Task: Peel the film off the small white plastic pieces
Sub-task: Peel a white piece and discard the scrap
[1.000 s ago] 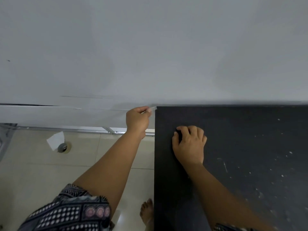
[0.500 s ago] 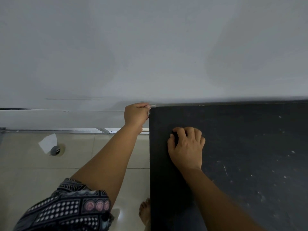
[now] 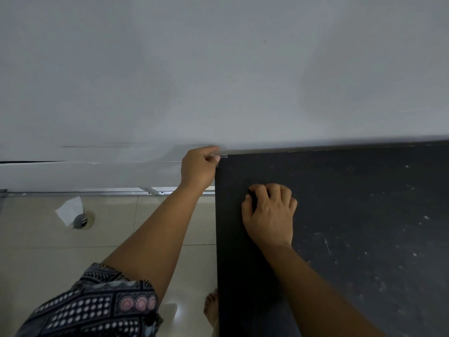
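My left hand (image 3: 198, 167) is at the far left corner of the black table (image 3: 364, 215), right against the white wall. Its thumb and fingers pinch a small pale, translucent strip (image 3: 223, 155) that sticks out to the right along the table's back edge. Whether this strip is film or a plastic piece I cannot tell. My right hand (image 3: 269, 215) rests on the table just right of its left edge, fingers curled with the tips on the surface. Nothing shows inside it.
White specks and scratches dot the right part of the table. To the left lies a tiled floor with a piece of white paper (image 3: 70, 210) beside a round drain (image 3: 82, 221). A metal rail (image 3: 97, 192) runs along the wall's base. A bare foot (image 3: 211, 310) stands by the table.
The view has shifted slightly left and down. Both hands keep their places: the left at the table corner, the right curled on the tabletop.
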A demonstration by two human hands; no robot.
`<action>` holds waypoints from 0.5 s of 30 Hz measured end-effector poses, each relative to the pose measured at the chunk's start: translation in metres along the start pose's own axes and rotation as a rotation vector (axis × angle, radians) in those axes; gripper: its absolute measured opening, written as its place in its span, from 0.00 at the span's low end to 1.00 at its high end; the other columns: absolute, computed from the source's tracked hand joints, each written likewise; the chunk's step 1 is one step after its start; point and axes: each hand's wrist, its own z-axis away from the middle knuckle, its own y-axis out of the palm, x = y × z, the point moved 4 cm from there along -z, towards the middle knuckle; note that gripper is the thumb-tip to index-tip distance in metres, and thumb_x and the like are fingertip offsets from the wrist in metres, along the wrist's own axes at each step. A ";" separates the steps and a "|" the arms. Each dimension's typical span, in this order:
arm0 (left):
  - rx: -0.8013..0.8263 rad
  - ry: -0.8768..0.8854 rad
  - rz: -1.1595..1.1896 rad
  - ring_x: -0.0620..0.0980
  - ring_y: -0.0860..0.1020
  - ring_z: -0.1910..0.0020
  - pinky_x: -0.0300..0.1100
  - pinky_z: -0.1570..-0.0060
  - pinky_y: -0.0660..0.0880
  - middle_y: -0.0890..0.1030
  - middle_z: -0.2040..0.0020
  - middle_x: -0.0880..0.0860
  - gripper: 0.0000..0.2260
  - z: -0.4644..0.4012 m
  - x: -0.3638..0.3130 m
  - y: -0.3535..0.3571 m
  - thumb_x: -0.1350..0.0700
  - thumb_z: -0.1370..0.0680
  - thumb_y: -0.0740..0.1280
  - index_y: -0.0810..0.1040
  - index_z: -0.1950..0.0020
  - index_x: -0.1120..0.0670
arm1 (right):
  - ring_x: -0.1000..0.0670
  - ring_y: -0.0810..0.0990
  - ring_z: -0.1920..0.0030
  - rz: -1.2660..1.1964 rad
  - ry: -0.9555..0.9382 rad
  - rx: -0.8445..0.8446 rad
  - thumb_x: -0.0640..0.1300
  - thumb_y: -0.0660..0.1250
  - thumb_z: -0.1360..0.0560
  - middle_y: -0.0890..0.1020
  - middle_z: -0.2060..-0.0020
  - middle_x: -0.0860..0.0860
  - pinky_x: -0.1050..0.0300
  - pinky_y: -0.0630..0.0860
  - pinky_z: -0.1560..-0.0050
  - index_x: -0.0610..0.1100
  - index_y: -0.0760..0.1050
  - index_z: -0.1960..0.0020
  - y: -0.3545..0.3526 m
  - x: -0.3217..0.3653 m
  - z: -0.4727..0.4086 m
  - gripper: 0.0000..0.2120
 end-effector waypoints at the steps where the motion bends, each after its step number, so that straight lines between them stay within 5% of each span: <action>1: 0.018 0.048 -0.070 0.51 0.79 0.42 0.39 0.38 0.71 0.82 0.41 0.52 0.12 0.000 -0.002 0.001 0.59 0.20 0.66 0.81 0.38 0.53 | 0.44 0.71 0.43 0.000 0.000 -0.001 0.53 0.64 0.23 0.76 0.49 0.48 0.46 0.70 0.47 0.51 0.76 0.44 0.000 0.000 0.000 0.11; 4: 0.095 0.110 -0.173 0.51 0.78 0.39 0.34 0.41 0.69 0.81 0.38 0.53 0.14 0.000 -0.005 0.001 0.64 0.19 0.62 0.80 0.37 0.55 | 0.44 0.70 0.43 0.005 -0.001 0.001 0.53 0.64 0.24 0.76 0.49 0.49 0.46 0.69 0.47 0.51 0.76 0.44 0.001 0.000 0.000 0.11; 9: 0.189 0.069 -0.173 0.53 0.76 0.37 0.48 0.33 0.72 0.78 0.35 0.54 0.17 -0.002 0.000 -0.002 0.66 0.20 0.62 0.77 0.33 0.54 | 0.44 0.70 0.43 0.008 0.001 0.010 0.53 0.63 0.23 0.76 0.49 0.48 0.46 0.69 0.47 0.51 0.75 0.43 -0.001 0.002 0.001 0.11; 15: 0.170 0.147 -0.329 0.53 0.76 0.37 0.31 0.40 0.64 0.79 0.36 0.55 0.19 0.003 -0.011 0.000 0.69 0.22 0.63 0.76 0.33 0.56 | 0.44 0.70 0.43 0.011 0.009 0.010 0.52 0.64 0.23 0.76 0.50 0.48 0.45 0.69 0.48 0.50 0.75 0.44 -0.003 0.004 0.001 0.10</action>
